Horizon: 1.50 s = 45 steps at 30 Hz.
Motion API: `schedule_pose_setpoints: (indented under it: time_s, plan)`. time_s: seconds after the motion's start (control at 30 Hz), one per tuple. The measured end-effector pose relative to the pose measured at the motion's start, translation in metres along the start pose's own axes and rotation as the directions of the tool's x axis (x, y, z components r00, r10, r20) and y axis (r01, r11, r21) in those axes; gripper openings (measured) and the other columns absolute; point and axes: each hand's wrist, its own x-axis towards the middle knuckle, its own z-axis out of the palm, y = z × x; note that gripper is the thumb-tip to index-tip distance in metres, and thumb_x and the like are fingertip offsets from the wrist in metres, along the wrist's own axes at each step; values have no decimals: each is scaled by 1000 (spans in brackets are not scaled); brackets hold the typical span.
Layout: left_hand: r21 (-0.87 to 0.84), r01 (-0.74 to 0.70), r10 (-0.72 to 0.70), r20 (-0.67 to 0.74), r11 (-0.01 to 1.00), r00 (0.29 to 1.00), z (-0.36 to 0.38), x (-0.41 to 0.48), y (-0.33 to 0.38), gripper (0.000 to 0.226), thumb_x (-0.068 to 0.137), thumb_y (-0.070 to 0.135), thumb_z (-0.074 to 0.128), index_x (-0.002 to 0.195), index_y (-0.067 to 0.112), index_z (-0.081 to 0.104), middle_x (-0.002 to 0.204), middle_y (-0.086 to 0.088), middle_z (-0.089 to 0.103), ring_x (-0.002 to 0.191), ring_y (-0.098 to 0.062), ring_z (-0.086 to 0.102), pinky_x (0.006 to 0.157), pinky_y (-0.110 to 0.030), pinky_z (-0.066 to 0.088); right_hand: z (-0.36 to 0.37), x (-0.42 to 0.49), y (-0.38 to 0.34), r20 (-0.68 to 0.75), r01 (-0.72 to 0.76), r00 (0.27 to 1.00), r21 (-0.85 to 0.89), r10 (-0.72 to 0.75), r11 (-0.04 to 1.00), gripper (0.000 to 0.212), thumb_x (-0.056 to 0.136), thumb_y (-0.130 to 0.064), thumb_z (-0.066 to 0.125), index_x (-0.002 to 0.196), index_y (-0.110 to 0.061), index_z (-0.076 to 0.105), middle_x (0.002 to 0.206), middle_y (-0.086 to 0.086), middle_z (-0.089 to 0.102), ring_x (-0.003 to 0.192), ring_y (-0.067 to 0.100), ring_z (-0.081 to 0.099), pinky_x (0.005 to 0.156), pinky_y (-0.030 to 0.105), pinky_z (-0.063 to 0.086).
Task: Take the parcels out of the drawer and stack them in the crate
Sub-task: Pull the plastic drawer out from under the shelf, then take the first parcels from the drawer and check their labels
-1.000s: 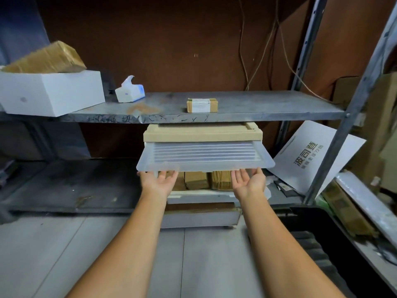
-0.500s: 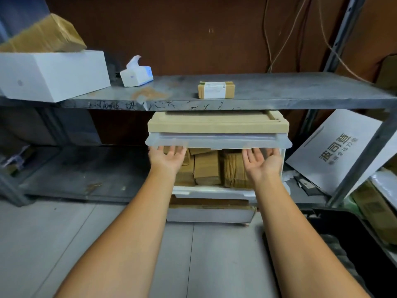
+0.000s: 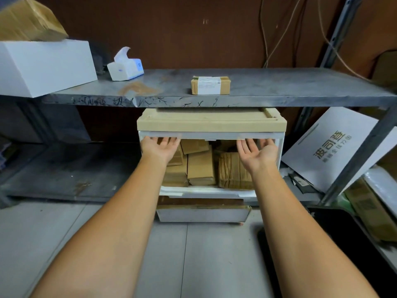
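Observation:
A white plastic drawer unit [image 3: 280, 147] with a tan top stands under the grey metal shelf. Its front flap [image 3: 211, 136] is pushed up and almost fully slid in under the tan top. Several brown cardboard parcels [image 3: 200, 167] stand packed inside. My left hand [image 3: 160, 148] is palm-up with straight fingers touching the flap's left edge. My right hand [image 3: 256, 152] is palm-up with straight fingers just under the flap's right edge. Another brown parcel with a white label [image 3: 210, 85] lies on the shelf above. A black crate [image 3: 352, 244] shows at the lower right.
On the metal shelf [image 3: 268, 97] sit a white box [image 3: 43, 66] and a tissue pack [image 3: 125, 67]. A white printed carton sheet [image 3: 326, 151] leans at the right behind a slanted metal post [image 3: 363, 151]. A lower drawer [image 3: 203, 214] sits beneath. Grey floor tiles lie in front.
The flap, held out level before, has slid back into the unit under the tan top as both hands pushed it in. The parcels inside are now exposed.

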Motion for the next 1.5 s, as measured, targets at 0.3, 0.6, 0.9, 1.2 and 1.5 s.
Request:
schedule_pose_setpoints:
  time_s: [0.3, 0.6, 0.9, 1.2, 1.5]
  plan:
    - [951, -38, 186, -20, 306, 982, -30, -21, 39, 36, 107, 30, 41, 140, 19, 50, 125, -8, 63, 113, -26, 61, 101, -44, 48, -28, -7, -31, -25, 33, 994, -848, -103, 529, 32, 105, -28, 49, 131, -11, 59, 114, 12, 67, 96, 25, 68, 85, 38, 58]
    - [774, -76, 71, 154, -629, 986, -142, -41, 27, 18, 97, 34, 57, 113, 30, 65, 114, -5, 67, 97, -24, 62, 85, -34, 52, -113, -44, -6, 121, 151, 988, -848, 93, -507, 31, 102, -33, 56, 120, -9, 67, 106, 10, 67, 96, 26, 64, 86, 38, 53]
    - [574, -218, -109, 219, -789, 970, -154, -28, -27, 29, 100, 40, 50, 125, 29, 60, 117, -1, 66, 99, -22, 61, 87, -36, 54, -148, -39, -18, 131, 103, 991, -769, 2, -630, 30, 100, -33, 55, 111, -9, 71, 109, 13, 70, 100, 28, 62, 92, 38, 51]
    - [559, -479, -120, 558, -677, 821, -88, -21, -78, 28, 95, 39, 61, 120, 28, 63, 100, 7, 65, 93, -17, 62, 82, -39, 56, -141, -3, -35, 262, 140, 945, -865, -194, -482, 41, 98, -43, 56, 129, -16, 62, 124, 10, 68, 105, 31, 66, 95, 47, 54]
    - [416, -567, -205, 649, -711, 733, -69, 3, -134, 57, 88, 44, 71, 140, 29, 50, 137, 0, 54, 124, -23, 51, 95, -42, 50, -137, 20, -26, 271, 159, 933, -902, -239, -401, 46, 99, -42, 54, 136, -15, 55, 125, 10, 66, 113, 30, 62, 99, 50, 51]
